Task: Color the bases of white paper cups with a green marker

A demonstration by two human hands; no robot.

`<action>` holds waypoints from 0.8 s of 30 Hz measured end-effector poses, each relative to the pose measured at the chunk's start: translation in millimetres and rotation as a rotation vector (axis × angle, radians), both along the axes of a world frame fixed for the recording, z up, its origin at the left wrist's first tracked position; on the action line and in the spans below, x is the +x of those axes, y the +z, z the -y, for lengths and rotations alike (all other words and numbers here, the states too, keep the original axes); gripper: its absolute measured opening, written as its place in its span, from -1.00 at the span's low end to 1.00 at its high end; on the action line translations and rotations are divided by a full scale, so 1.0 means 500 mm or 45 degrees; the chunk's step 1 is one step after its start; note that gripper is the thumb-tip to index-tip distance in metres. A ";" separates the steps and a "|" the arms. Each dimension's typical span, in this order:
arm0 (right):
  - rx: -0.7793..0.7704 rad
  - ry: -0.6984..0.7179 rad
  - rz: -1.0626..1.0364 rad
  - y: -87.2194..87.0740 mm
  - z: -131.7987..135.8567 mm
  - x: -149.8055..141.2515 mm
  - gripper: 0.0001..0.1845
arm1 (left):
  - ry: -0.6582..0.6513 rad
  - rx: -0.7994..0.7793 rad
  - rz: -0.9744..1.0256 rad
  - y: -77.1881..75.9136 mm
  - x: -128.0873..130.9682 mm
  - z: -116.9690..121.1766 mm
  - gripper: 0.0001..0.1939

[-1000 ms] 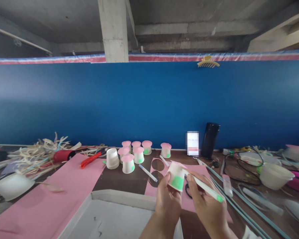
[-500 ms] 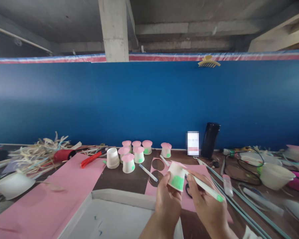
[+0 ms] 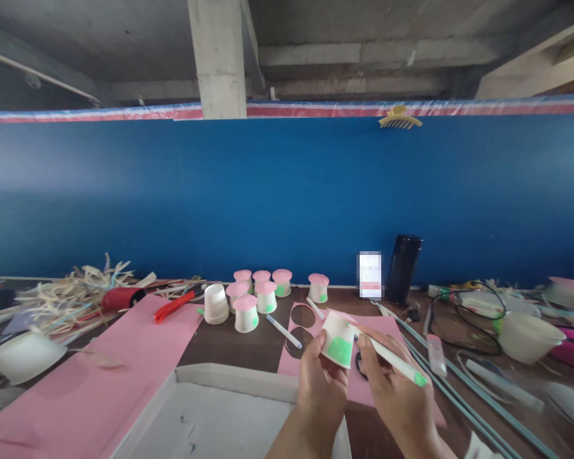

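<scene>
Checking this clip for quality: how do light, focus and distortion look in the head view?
Head view: pale sheen toward the left of the blue panel; white tub at left looks stretched; white item at lower right blurred; bright rectangle pixelated; held cup fairly clear.

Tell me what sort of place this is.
Probably a makeshift craft workspace, perhaps in an unfinished building: a bare concrete pillar rises behind the worktop, where upturned cups with pink tops stand near a pink sheet with round cutouts.
</scene>
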State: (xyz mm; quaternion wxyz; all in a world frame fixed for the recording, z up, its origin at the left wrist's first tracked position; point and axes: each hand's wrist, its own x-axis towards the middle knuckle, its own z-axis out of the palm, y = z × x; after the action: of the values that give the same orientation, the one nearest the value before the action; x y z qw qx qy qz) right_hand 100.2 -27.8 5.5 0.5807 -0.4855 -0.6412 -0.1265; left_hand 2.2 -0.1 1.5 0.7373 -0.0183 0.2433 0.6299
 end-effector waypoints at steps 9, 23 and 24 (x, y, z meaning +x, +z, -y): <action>0.009 -0.007 0.003 0.000 0.001 0.000 -0.79 | -0.014 0.017 0.014 0.006 -0.001 0.003 -0.79; -0.008 -0.011 -0.016 0.003 0.003 -0.003 -0.79 | -0.026 0.036 0.033 0.000 -0.002 0.000 -0.78; -0.007 -0.014 -0.014 0.003 0.003 -0.003 -0.79 | -0.024 0.038 0.036 0.000 -0.002 0.000 -0.78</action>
State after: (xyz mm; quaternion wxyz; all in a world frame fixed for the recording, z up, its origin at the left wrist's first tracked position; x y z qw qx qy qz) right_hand 98.8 -29.1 6.9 0.5822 -0.4912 -0.6357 -0.1253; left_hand 1.3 -0.1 1.4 0.7468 -0.0139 0.2235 0.6262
